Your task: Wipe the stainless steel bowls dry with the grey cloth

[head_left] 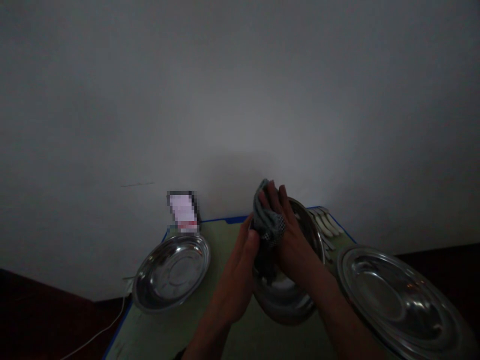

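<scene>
A grey cloth (268,217) with a checked patch is bunched between my two hands, over a deep metal bowl (285,310). My left hand (243,255) grips the cloth from the left, its thumb turned up. From the right, my right hand (292,240) presses on the cloth with its fingers stretched upward along it. Whether anything is wrapped inside the cloth is hidden. Dark shadow fills part of the bowl beneath my hands, so its contents cannot be made out.
A shallow metal basin (176,265) stands at left, a larger one (397,295) at right. Several pieces of cutlery (326,222) lie beside the bowl. A blurred phone-like screen (183,210) leans by the wall. A white cable (108,327) hangs off the green table (150,335).
</scene>
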Tool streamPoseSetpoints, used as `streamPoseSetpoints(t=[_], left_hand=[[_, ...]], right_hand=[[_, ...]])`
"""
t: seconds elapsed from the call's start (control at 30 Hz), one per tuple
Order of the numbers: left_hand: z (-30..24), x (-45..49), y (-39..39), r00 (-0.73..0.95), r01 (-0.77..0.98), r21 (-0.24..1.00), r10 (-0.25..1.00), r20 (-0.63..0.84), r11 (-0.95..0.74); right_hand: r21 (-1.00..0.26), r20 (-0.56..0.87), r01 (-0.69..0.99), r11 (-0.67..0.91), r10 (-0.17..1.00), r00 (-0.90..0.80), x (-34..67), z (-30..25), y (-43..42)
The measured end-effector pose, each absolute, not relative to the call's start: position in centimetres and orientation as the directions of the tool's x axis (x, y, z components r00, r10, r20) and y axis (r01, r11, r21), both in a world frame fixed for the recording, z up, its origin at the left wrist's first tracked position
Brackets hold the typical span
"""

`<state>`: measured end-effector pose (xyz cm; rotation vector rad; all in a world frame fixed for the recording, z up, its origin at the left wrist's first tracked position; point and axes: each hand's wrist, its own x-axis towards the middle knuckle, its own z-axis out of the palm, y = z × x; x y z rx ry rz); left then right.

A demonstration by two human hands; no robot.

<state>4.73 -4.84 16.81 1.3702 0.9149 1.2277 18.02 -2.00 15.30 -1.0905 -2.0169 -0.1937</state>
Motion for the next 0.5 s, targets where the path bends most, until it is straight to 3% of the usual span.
streamPoseSetpoints(t=[0.2,0.33,0.43,0.5], left_hand=[[17.8,3.4,-5.1,0.331,0.089,0.986,0.938,0.105,-0.141],[18.3,2.9,-5.0,0.343,0.039,0.991,0.933,0.104,-0.125],[17.8,3.3,-4.7,0.349,-0.030,0.990,0.926,0.140,-0.138],[17.4,3.6,-4.4,0.304,-0.058,0.986,0.938,0.165,-0.154]], right_hand=[[-0.295,0.696,0.809,0.508,0.695,-0.183,21.2,15.2,-0.9],[-0.529,0.657,0.776,0.342,0.745,0.119,21.8,14.9,-0.6],[-0.654,0.651,0.716,0.242,0.662,0.371,21.3,14.9,-0.6],[-0.675,0.676,0.695,0.247,0.585,0.448,20.8,15.0,-0.8]])
